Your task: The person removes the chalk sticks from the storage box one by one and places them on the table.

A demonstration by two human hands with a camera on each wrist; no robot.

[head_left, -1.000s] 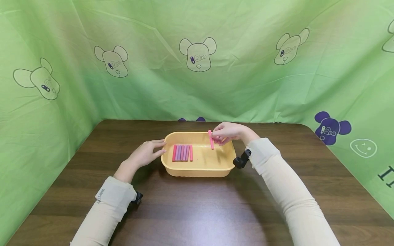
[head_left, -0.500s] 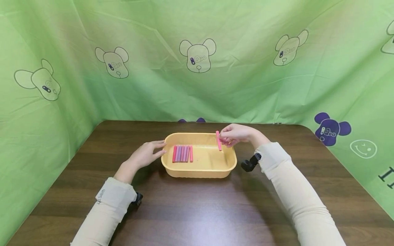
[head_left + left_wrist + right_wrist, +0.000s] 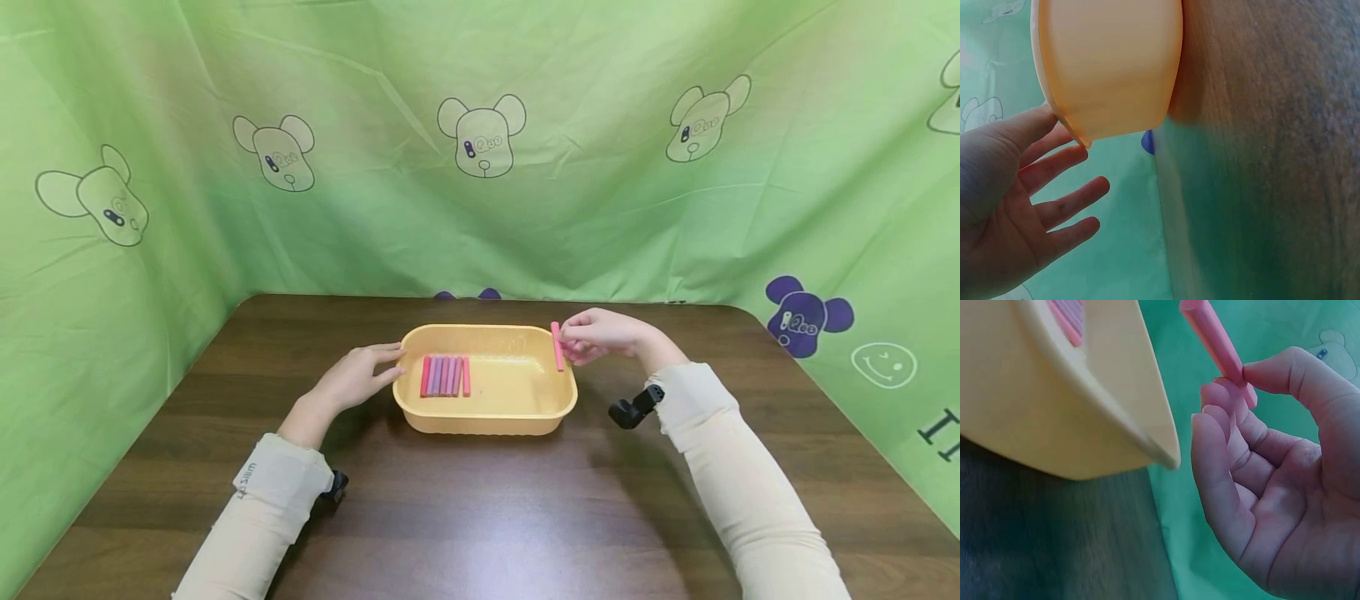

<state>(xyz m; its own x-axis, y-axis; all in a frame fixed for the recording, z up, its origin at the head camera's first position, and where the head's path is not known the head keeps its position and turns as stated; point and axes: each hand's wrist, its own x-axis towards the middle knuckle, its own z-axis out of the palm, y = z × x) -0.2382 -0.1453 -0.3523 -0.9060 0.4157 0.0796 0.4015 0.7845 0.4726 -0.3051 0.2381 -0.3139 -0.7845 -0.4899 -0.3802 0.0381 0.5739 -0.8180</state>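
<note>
A yellow plastic tub (image 3: 486,424) stands on the table, with a row of several pink and purple sticks (image 3: 446,376) lying side by side in its left half. At its left end my left hand (image 3: 352,377) touches the rim, fingers extended; the left wrist view shows the thumb and fingertips against the tub's edge (image 3: 1110,69). Over the right end of the tub, my right hand (image 3: 603,333) pinches a pink round stick (image 3: 557,347) between thumb and fingertips. In the right wrist view that stick (image 3: 1213,334) is slanted and apart from the tub's rim.
The dark wooden table (image 3: 480,517) reaches round the tub on all sides. A green printed cloth (image 3: 585,225) hangs behind it and along both sides. Small black cameras (image 3: 636,407) are worn at both wrists.
My right hand has moved to the right with the pink stick, from over the tub's inside to above its right end. The left hand and the row of sticks have not moved.
</note>
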